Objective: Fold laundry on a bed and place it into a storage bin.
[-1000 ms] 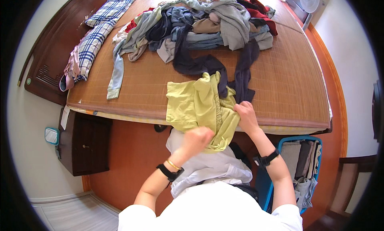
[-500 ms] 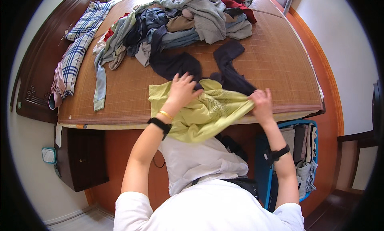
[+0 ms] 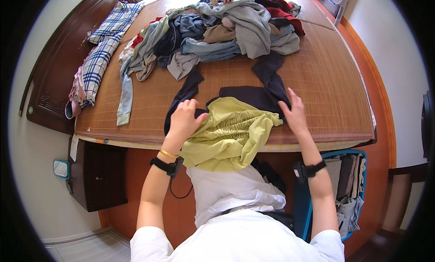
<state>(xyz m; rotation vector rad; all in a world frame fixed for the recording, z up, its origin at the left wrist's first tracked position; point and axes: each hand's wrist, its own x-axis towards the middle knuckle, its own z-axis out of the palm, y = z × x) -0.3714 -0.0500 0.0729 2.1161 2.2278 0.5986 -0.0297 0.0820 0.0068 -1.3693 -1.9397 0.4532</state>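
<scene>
A yellow-green top [image 3: 235, 126] with printing on its front lies crumpled over the bed's near edge, its lower part hanging toward my lap. Dark navy cloth [image 3: 247, 95] joins it along the far side, with one dark sleeve [image 3: 272, 74] reaching away on the right and another [image 3: 185, 90] on the left. My left hand [image 3: 183, 120] rests at the left sleeve and the top's edge, fingers bent and thumb apart. Beside the top's right edge, my right hand [image 3: 295, 113] is open, thumb and fingers spread, gripping nothing.
A big heap of mixed clothes [image 3: 226, 31] covers the far part of the bed mat [image 3: 326, 89]. Plaid cloth [image 3: 97, 71] lies along the headboard at left. On the floor at right, a blue basket [image 3: 302, 203] holds folded clothes. A dark cabinet [image 3: 102, 176] stands below left.
My right hand has let go of the top's right edge and opened. The stretched cloth has slackened, and the dark part now lies flatter. My left hand has moved left and down.
</scene>
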